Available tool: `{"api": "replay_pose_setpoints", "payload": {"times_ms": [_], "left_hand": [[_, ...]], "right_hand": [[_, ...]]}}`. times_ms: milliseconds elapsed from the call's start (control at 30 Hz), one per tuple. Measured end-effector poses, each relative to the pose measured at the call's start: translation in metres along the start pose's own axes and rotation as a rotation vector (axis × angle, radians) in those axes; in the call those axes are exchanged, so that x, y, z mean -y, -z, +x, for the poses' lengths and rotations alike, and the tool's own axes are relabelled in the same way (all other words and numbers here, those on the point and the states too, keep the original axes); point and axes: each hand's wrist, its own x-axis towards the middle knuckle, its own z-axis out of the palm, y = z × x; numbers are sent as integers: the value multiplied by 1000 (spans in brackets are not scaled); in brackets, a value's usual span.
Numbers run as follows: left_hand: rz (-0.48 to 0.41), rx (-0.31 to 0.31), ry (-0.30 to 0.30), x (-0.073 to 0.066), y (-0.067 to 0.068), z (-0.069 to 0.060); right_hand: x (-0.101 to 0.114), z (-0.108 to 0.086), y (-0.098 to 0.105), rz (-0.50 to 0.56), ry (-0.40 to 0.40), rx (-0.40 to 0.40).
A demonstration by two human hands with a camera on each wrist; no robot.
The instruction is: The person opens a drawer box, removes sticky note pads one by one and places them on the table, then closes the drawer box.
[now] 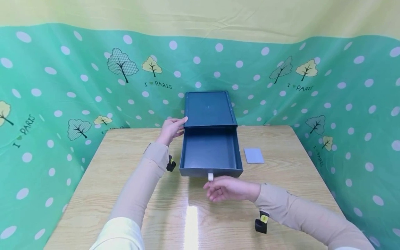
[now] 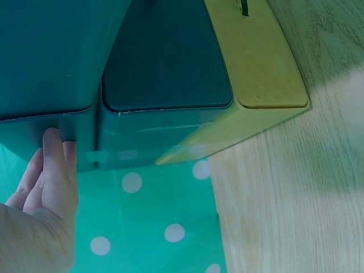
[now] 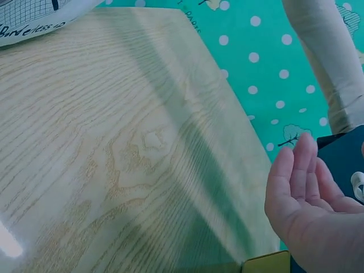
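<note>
A dark blue drawer box stands near the table's back, its open-topped drawer pulled out towards me. No contents show inside the drawer. My left hand rests against the box's left side, thumb at the top edge; in the left wrist view its fairly straight fingers touch the side wall. A small white pull tab sits on the drawer's front. Just below it is my right hand, its fingers loosely bent with nothing between them. In the right wrist view, the fingers are apart from the white pull.
A flat light-blue square lies on the wooden table, right of the drawer. The box has a yellow lower section near the tabletop. A green dotted curtain hangs behind and at both sides.
</note>
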Motion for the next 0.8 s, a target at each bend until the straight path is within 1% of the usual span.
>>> {"api": "replay_pose_setpoints", "payload": {"times_ms": [200,400,500,667,800], "left_hand": [[-2,-3,0,0,0,1],[0,-3,6,-1,0,0],[-2,-4,9,-1,0,0],[-7,-3,12,0,0,1],[-8,-5,15,0,0,2]], "right_hand": [[-1,0,0,74,45,-4],[-4,3,-1,104,51,-47],[-5,4,-2,105,54,-81],[-7,6,-4,53,83,-141],[-8,7,-5,27,111,-158]]}}
